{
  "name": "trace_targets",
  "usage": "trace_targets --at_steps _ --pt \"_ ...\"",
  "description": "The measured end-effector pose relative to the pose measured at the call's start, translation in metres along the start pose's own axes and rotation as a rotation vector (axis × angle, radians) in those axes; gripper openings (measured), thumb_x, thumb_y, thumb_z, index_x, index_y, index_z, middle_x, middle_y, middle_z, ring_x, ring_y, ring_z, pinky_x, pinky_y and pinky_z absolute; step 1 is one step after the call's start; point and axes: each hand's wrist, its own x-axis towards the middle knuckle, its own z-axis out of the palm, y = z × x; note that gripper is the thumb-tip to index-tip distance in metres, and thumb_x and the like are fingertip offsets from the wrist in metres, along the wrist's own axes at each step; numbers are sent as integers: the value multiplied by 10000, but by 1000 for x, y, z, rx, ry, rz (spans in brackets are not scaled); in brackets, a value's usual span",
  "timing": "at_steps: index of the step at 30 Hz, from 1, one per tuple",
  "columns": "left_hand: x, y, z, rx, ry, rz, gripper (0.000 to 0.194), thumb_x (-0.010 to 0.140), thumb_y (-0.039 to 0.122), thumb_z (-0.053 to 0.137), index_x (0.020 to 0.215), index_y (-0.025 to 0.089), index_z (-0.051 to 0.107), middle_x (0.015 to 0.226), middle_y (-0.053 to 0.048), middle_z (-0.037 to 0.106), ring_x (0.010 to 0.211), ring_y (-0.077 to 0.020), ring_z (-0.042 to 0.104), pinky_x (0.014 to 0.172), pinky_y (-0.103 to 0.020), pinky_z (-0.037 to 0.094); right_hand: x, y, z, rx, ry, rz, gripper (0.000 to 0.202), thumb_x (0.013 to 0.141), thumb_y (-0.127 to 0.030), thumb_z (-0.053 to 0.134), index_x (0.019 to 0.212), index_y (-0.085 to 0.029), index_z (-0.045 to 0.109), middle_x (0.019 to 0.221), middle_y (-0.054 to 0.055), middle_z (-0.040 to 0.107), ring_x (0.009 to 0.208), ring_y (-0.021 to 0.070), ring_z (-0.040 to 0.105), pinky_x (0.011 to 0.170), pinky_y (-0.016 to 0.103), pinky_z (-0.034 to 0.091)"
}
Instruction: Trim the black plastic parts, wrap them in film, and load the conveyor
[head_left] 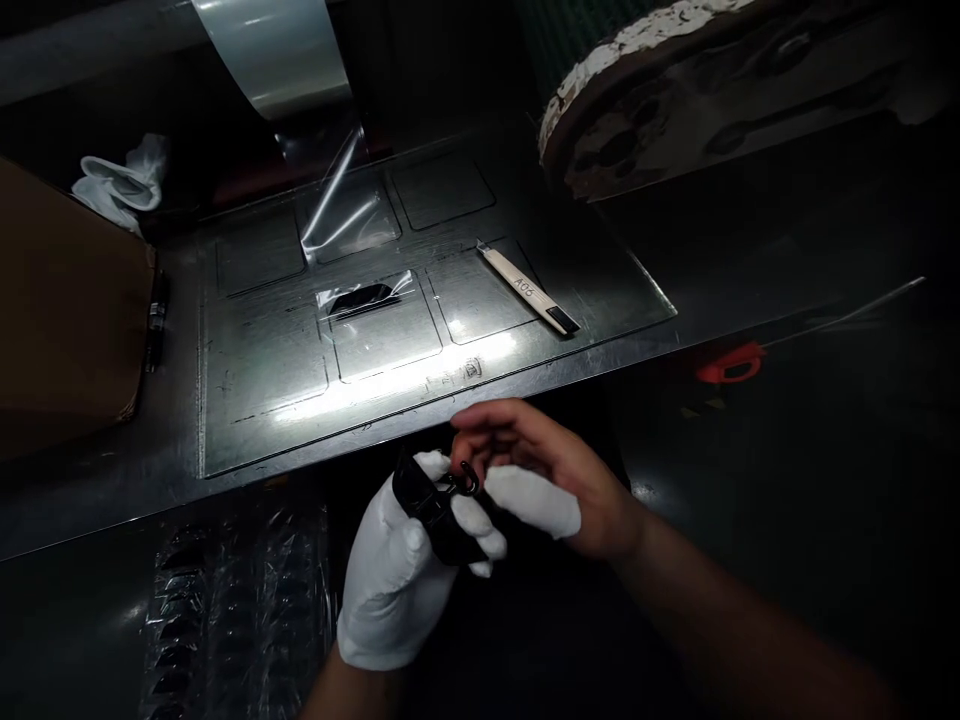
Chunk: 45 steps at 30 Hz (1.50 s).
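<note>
My left hand, in a white glove, is closed round a black plastic part. The part is tilted, and a small black hook-shaped piece sticks out from its upper side. Close to that hook is my right hand, bare but for a white cover on the thumb. Its fingers are curled and stand apart from the thumb, with nothing visible between them. Whether a fingertip touches the part is hard to see. Beyond the hands, another black piece lies on clear film on the metal bench.
A cream utility knife marked A06 lies on the bench. A film roll hangs behind it. Cardboard box, marker and white cloth are left; trays of black parts lower left; machine wheel upper right; red handle right.
</note>
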Motion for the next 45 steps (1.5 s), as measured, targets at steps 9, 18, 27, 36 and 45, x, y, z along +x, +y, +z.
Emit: trace_targets --at_steps 9,18,27,36,45 --pt "-14 16 -18 513 247 11 368 780 264 899 1127 240 777 998 -39 805 900 -227 764 812 -290 630 16 -10 -2 -299 -149 34 161 906 -319 773 947 -171 721 828 18 685 669 114 592 591 225 475" --pt "-7 32 -23 496 420 76 422 721 286 936 1107 203 788 985 -54 809 878 -234 760 761 -271 630 42 -20 16 -914 -315 -511 113 968 -209 629 1036 -127 666 851 83 684 755 190 616 664 312 476" --pt "-39 111 -65 110 204 232 489 734 477 909 1075 172 735 810 -86 739 715 -209 717 527 -204 486 164 -83 77 -978 -478 -861 121 1017 -192 583 1106 -181 663 883 57 710 776 168 637 684 286 480" --pt "-87 139 -52 -161 374 729 318 879 361 805 1191 342 744 1249 -45 761 876 -177 747 600 -172 568 318 -75 207 -1273 -307 -681 590 790 4 593 1378 -44 596 1297 228 665 1185 372 625 986 498 525" --pt "-49 122 -55 -71 199 651 316 906 388 773 1210 308 744 1345 -102 721 804 -149 752 495 -110 500 122 -26 14 -1115 -89 -490 346 977 -147 529 1288 -267 623 1244 63 673 1143 225 652 949 369 533"
